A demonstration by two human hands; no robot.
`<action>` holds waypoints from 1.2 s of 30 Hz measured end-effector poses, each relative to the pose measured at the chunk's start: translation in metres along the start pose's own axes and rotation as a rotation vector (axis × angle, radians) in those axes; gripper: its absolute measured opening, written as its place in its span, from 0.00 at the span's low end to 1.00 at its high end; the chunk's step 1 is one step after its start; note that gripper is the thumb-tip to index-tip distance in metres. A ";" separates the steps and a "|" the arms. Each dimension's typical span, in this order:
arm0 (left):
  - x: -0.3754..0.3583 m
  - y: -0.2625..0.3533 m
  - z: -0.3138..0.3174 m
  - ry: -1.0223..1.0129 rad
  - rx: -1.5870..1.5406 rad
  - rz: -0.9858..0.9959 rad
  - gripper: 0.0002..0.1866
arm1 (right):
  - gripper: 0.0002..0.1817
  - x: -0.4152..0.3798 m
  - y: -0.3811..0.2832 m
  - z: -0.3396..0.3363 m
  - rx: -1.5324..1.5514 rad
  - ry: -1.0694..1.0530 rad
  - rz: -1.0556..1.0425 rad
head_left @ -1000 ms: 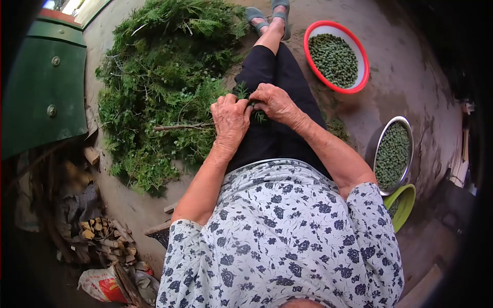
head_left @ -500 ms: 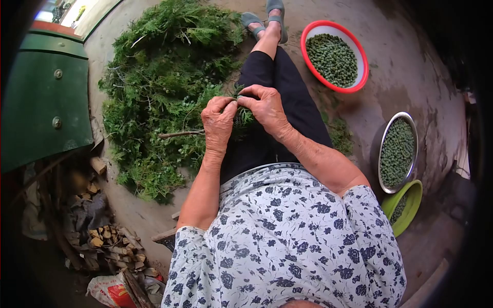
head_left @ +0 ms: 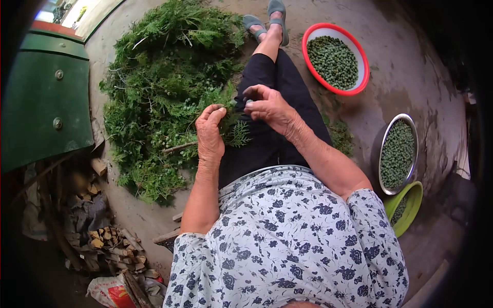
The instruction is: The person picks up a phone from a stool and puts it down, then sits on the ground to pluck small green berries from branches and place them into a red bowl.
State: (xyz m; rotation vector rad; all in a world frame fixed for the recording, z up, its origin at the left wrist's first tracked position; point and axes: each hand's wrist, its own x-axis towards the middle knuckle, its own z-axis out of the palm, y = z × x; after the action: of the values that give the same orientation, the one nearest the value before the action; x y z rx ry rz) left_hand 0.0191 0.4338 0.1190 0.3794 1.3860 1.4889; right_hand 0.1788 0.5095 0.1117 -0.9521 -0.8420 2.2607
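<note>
My left hand (head_left: 209, 134) pinches a green conifer sprig (head_left: 237, 134), its scaly leaves hanging over my dark trousers. To its right, my right hand (head_left: 275, 112) is apart from the sprig, thumb and fingers curled round a small pale green cone (head_left: 249, 102). Beside my legs lies a large heap of cut conifer branches (head_left: 154, 82), with small round green cones among the leaves. A bare brown stem (head_left: 179, 148) sticks out of the heap near my left wrist.
At upper right stands a red-rimmed white basin (head_left: 364, 66) of green cones. A metal bowl (head_left: 414, 134) and a tilted lime-green bowl (head_left: 414, 208) also hold cones. Split firewood (head_left: 123, 251) and a printed sack (head_left: 108, 290) lie lower left, below a green panel (head_left: 43, 102).
My hands were together at the sprig and have moved apart. The left went left and slightly down; the right drew away to the right with a cone in its fingers.
</note>
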 end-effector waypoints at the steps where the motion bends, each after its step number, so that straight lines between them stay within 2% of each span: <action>1: -0.002 0.001 0.000 -0.051 0.023 -0.013 0.08 | 0.22 -0.001 0.000 0.008 -0.062 -0.029 -0.044; 3: -0.004 0.004 0.001 -0.104 0.050 -0.027 0.08 | 0.22 0.000 0.002 0.016 -0.120 -0.056 -0.092; 6: -0.007 0.007 0.003 -0.150 0.165 0.034 0.08 | 0.17 0.002 0.005 0.017 -0.191 -0.064 -0.049; 8: -0.011 0.008 0.006 -0.122 0.224 0.093 0.08 | 0.11 0.002 0.008 0.016 -0.619 0.050 -0.440; 9: -0.012 0.009 0.007 -0.120 0.222 0.092 0.08 | 0.11 0.001 0.008 0.017 -0.621 0.050 -0.438; 11: -0.014 0.010 0.007 -0.152 0.340 0.118 0.07 | 0.11 -0.003 0.006 0.019 -0.757 0.098 -0.646; 12: -0.014 0.008 0.007 -0.153 0.340 0.117 0.07 | 0.11 -0.005 0.007 0.019 -0.757 0.099 -0.645; 14: -0.012 0.003 0.005 -0.179 0.481 0.180 0.05 | 0.12 -0.007 0.010 0.020 -0.911 0.124 -0.812; 18: -0.010 -0.002 0.008 -0.131 0.658 0.327 0.05 | 0.12 -0.014 0.012 0.024 -1.055 0.188 -0.833; 20: -0.009 -0.008 0.010 -0.072 0.830 0.532 0.05 | 0.11 -0.016 0.011 0.024 -0.947 0.270 -0.663; 22: -0.009 -0.008 0.012 -0.043 0.911 0.598 0.05 | 0.10 -0.016 0.007 0.018 -0.972 0.338 -0.603; 24: -0.012 -0.009 0.013 -0.032 0.748 0.457 0.05 | 0.07 -0.017 0.000 0.007 -0.504 0.357 -0.211; 25: -0.015 -0.004 0.014 -0.011 0.658 0.417 0.05 | 0.07 -0.015 0.001 -0.006 -0.372 0.332 -0.154; 26: -0.016 -0.001 0.013 -0.007 0.658 0.449 0.06 | 0.07 -0.013 0.001 -0.022 -0.374 0.367 -0.163; 28: -0.011 -0.005 0.004 0.036 0.427 0.367 0.07 | 0.09 -0.013 -0.006 -0.054 0.009 0.411 -0.057; 32: -0.014 0.000 0.002 0.080 0.259 0.295 0.06 | 0.12 -0.003 -0.040 -0.132 0.211 0.669 -0.206; 34: -0.013 -0.001 0.000 0.064 0.235 0.244 0.06 | 0.13 -0.003 -0.074 -0.154 0.313 0.793 -0.344; 36: -0.013 -0.002 0.000 0.041 0.206 0.225 0.05 | 0.12 -0.002 -0.099 -0.185 0.324 0.793 -0.423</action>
State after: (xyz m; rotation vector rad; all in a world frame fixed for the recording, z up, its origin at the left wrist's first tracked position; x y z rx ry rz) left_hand 0.0259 0.4229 0.1224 0.6563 1.5763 1.5442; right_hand 0.3448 0.6350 0.0810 -1.2320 -0.2686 1.4084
